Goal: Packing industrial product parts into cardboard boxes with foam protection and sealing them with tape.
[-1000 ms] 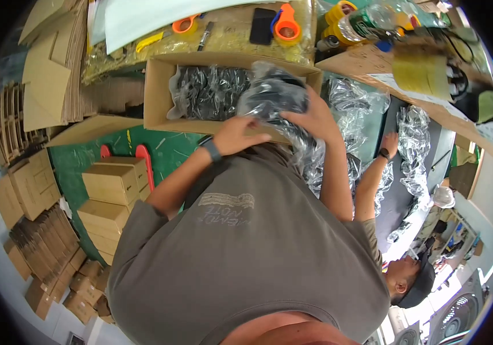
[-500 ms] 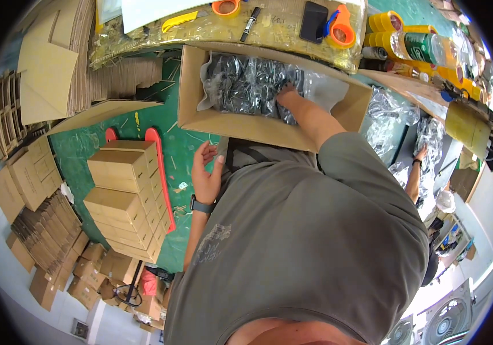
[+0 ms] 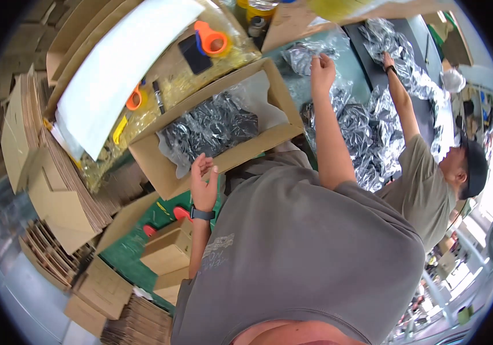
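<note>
Fingers of the right hand [image 3: 322,68] were pinching a silver bag [image 3: 304,54] beyond the cardboard box [image 3: 223,152]; left hand [image 3: 203,181] hung released near its wall. That slippery foil could probably slide from so light a grip.

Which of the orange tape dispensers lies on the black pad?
The larger orange tape dispenser, farther from the white sheet; the smaller one sits at that sheet's edge.

Brown cardboard box [image 3: 232,155] holding shiny silver-black bags [image 3: 215,123]; beside the box, an orange tape dispenser [image 3: 210,39], green mat [image 3: 137,253], grey shirt [image 3: 309,253].
</note>
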Motion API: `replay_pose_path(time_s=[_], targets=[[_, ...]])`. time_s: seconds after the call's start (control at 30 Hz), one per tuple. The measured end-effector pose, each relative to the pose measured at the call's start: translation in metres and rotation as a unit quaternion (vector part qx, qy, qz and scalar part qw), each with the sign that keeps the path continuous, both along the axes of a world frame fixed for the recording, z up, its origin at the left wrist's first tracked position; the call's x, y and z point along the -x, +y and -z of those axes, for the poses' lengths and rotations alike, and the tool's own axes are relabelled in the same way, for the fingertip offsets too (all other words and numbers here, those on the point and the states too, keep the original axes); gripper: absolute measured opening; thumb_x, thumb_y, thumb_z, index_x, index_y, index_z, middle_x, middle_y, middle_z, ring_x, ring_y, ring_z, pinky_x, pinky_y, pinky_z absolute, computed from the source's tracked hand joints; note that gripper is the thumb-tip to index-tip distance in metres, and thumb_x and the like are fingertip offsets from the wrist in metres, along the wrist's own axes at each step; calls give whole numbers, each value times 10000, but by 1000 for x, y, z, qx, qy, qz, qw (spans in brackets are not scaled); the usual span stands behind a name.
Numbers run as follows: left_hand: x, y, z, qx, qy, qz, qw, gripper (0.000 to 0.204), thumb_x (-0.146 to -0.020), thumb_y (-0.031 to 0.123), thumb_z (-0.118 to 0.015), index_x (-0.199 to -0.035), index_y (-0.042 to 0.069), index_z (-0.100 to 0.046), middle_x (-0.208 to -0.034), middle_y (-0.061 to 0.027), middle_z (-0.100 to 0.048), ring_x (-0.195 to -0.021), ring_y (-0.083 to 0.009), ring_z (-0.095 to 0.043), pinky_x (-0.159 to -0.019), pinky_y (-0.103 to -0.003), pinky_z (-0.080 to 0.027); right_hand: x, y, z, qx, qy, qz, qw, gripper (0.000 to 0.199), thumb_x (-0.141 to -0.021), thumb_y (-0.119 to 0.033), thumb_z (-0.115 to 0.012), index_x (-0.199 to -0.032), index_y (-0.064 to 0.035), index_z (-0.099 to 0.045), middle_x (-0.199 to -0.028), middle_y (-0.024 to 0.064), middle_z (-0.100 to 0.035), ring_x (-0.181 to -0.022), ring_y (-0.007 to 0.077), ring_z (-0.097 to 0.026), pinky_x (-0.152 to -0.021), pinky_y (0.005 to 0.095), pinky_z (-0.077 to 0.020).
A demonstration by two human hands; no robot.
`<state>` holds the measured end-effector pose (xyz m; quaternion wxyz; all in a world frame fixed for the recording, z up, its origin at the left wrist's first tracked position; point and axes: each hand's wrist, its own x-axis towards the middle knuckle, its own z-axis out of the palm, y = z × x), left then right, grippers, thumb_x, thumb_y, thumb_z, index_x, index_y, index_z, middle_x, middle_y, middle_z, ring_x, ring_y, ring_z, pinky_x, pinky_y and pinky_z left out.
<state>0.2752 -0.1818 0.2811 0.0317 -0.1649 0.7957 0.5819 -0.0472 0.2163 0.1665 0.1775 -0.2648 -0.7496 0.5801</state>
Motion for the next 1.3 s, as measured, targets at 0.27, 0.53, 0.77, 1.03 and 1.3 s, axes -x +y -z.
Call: replay_pose_path(time_s=[0.27, 0.53, 0.77, 1.03, 1.3], targets=[[-4, 89, -18, 193, -14, 139, 971, 634, -998, 118, -797, -1575, 30, -548, -1303, -152, -761, -1190, -288, -738, -1033, -407, -573, 99, 61, 196, 162, -247, 55, 954, 1162, -722, -624, -1002, -1392, 232, -591, -1411, 238, -705, -1197, 327, -690, -1038, 439, -552], [-35, 130, -10, 249, -16, 130, 960, 662, -955, 175, -841, -1554, 100, -569, -1246, -106, -780, -1114, -319, -755, -938, -436, -606, 137, 147, 206, 270, -232, -14, 934, 754, -892, -503, -832, -1385, 47, -685, -1325, 167, -749, -1151, 294, -729, -1031, 445, -589], [-27, 113, 4, 251, 4, 113, 961, 558, -966, 201, -812, -1484, 101, -629, -1223, -120, -779, -1105, -361, -741, -931, -460, -604, 36, 123, 76, 531, -135, -146, 823, 573, -1031, -517, -615, -1362, -57, -701, -1264, 144, -772, -1120, 335, -753, -980, 510, -627], [-19, 57, 20, 248, 21, 63, 966, 482, -974, 225, -792, -1425, 103, -671, -1236, -160, -767, -1124, -389, -723, -952, -488, -590, -52, 17, -92, 221, -122, -403, 880, 606, -956, -241, -789, -1470, 31, -617, -1298, 155, -763, -1144, 326, -760, -1011, 470, -627], [-43, -14, 67, 300, -4, -44, 953, 470, -978, 193, -780, -1425, 93, -674, -1208, -120, -772, -1119, -372, -708, -996, -504, -547, -49, -264, -76, -539, -84, -818, 182, 711, -728, -376, -967, -1363, -125, -768, -1322, 140, -803, -1118, 347, -793, -892, 475, -610]])
